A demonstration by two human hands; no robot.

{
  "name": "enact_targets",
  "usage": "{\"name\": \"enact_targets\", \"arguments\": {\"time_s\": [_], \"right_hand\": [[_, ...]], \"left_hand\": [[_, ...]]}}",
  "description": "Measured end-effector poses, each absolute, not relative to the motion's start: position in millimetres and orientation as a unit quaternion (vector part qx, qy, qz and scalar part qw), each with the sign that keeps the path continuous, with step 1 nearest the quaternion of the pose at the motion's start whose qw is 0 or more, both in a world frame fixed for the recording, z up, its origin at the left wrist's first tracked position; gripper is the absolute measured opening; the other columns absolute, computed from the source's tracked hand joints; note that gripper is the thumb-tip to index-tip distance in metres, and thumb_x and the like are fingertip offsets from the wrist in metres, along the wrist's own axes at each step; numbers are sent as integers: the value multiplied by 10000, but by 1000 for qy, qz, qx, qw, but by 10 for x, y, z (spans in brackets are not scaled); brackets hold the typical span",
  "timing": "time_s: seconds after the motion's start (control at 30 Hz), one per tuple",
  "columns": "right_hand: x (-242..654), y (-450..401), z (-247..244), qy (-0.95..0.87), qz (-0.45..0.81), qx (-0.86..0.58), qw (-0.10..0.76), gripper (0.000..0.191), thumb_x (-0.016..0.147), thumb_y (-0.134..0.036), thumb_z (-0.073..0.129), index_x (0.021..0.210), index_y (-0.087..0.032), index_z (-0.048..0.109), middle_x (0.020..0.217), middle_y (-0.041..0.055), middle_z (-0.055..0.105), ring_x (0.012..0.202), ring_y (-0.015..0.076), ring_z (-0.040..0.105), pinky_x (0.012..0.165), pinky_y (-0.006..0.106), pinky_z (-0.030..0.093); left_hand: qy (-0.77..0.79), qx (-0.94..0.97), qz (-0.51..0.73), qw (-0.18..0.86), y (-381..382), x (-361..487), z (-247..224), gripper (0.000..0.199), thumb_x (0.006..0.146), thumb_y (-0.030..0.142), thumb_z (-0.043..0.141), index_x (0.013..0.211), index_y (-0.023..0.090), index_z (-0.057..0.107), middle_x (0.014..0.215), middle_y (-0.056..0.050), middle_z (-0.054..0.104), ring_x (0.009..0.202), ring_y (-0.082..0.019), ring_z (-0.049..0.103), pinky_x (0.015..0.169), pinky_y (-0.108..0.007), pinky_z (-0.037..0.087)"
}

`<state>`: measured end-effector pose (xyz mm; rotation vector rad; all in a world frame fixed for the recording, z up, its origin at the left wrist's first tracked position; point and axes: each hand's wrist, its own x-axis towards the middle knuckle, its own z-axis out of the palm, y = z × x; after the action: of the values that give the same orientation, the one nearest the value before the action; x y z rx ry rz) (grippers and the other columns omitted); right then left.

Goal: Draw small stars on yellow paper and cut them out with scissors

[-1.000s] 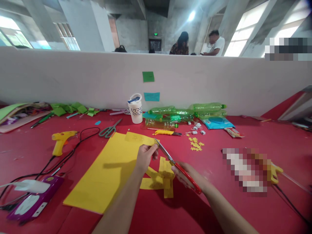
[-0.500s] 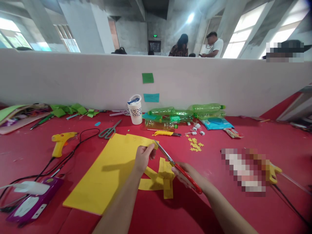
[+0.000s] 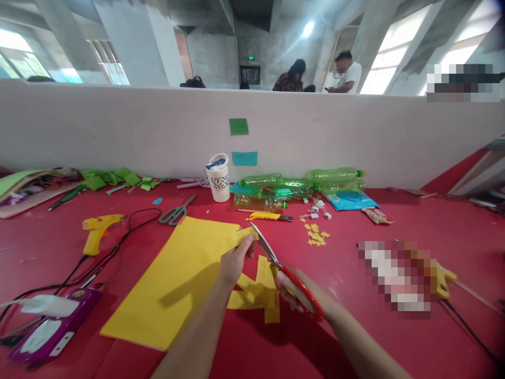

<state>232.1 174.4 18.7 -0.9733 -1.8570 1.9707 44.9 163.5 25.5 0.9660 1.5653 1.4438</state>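
Note:
My left hand [image 3: 236, 258] pinches a small yellow paper strip [image 3: 246, 233], held above the red table. In my right hand [image 3: 294, 289] are red-handled scissors [image 3: 298, 289], whose blades point up and left and meet the strip's right end. Below my hands lie several yellow paper strips [image 3: 252, 300], partly overlapping. A large yellow sheet [image 3: 158, 295] lies flat to the left, partly hidden by my left forearm. Small yellow paper stars [image 3: 315, 236] are grouped to the right, beyond the scissors.
A yellow glue gun [image 3: 98, 231], grey-handled scissors [image 3: 177, 212] and a purple power strip [image 3: 55, 326] lie left, with cables between them. Toward the white partition [image 3: 158, 137] stand a white cup [image 3: 218, 179], green bottles [image 3: 295, 184] and a yellow cutter knife [image 3: 268, 216].
The strip in my left hand has turned and now reaches farther left over the sheet. The scissors have tilted slightly, their handles shifting left and down, still in my right hand.

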Motion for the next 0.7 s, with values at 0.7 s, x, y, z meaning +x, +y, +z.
{"name": "enact_targets", "arguments": {"time_s": [0.7], "right_hand": [[2248, 1710, 156, -633, 670, -358, 153, 477, 794, -668, 405, 694, -204, 366, 479, -99, 292, 348, 38, 291, 336, 168, 274]], "left_hand": [[574, 433, 557, 415, 1661, 446, 227, 429, 814, 448, 441, 472, 189, 447, 484, 21, 441, 507, -116, 433, 564, -242, 390]]}}
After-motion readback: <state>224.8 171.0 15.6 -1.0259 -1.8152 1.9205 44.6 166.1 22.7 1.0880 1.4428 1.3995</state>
